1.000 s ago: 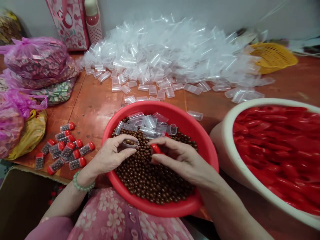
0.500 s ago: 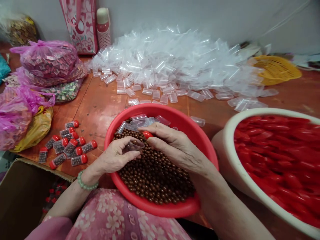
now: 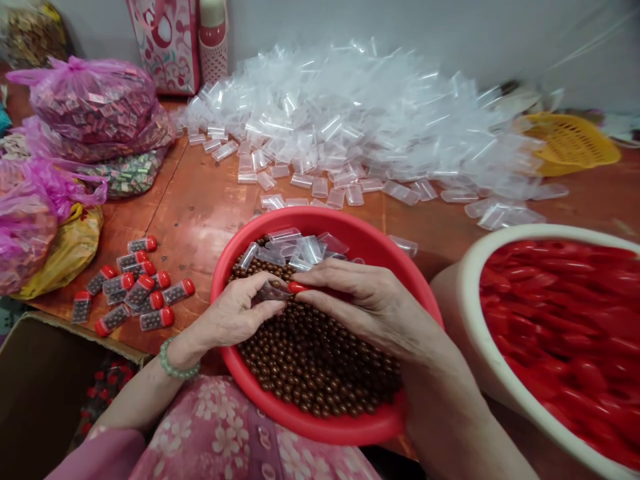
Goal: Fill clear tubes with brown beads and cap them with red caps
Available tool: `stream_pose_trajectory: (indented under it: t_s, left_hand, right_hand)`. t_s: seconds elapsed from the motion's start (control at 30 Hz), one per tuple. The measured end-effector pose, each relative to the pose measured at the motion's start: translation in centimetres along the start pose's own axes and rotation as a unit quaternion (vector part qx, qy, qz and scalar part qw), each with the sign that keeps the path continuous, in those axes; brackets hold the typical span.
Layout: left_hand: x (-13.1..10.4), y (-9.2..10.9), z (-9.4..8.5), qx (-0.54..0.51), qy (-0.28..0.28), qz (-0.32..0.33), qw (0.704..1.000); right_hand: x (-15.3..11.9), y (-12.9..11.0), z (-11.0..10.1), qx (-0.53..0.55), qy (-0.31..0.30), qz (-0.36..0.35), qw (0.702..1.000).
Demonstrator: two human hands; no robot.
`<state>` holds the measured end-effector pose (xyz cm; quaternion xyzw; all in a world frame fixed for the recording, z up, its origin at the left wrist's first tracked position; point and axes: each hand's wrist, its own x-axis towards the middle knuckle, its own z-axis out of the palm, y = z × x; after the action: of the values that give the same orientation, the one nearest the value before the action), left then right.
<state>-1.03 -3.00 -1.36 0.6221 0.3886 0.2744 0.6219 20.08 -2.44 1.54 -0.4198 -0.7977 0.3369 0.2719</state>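
Over a red basin [image 3: 425,293] of small brown balls [image 3: 320,363], my left hand [image 3: 240,310] pinches a clear plastic tube [image 3: 271,291] with some balls visible inside. A red cap [image 3: 296,287] is gripped between the thumb and fingers of my right hand [image 3: 365,297]. The cap meets the tube's open end; whether it is seated on it I cannot tell. Several clear empty tubes [image 3: 311,250] lie on the balls at the basin's far side, just beyond my hands.
Filled, red-capped tubes [image 3: 140,291] lie at left, above a cardboard box [image 3: 35,380] holding more. A white tub [image 3: 467,280] of red caps [image 3: 565,333] stands right. Behind are a heap of clear tubes [image 3: 350,120], a yellow basket [image 3: 575,143] and pink bags [image 3: 95,100].
My right hand has brought the red cap down to the mouth of the tube, where before there was a gap. My left hand stays nearly in place. The view has shifted slightly.
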Motion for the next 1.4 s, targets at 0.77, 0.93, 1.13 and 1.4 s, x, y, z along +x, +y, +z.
stream_pose_trajectory:
  t_s: [0.77, 0.93, 1.13, 1.4]
  left_hand:
    - [0.4, -0.1, -0.2, 0.045, -0.02, 0.012, 0.999]
    - [0.4, -0.1, -0.2, 0.064, -0.021, -0.001, 0.998]
    - [0.4, 0.1, -0.2, 0.04, -0.016, 0.002, 0.999]
    - [0.5, -0.2, 0.0, -0.095, -0.01, -0.04, 0.995]
  right_hand:
    - [1.1, -0.9, -0.2, -0.018, 0.011, -0.025, 0.999]
    - [1.5, -1.3, 0.1, -0.064, -0.034, -0.046, 0.996]
    - [-0.5, -0.1, -1.5, -0.075, -0.037, 0.001, 0.997]
    - [0.4, 0.5, 0.2, 0.118, 0.101, 0.097, 0.983]
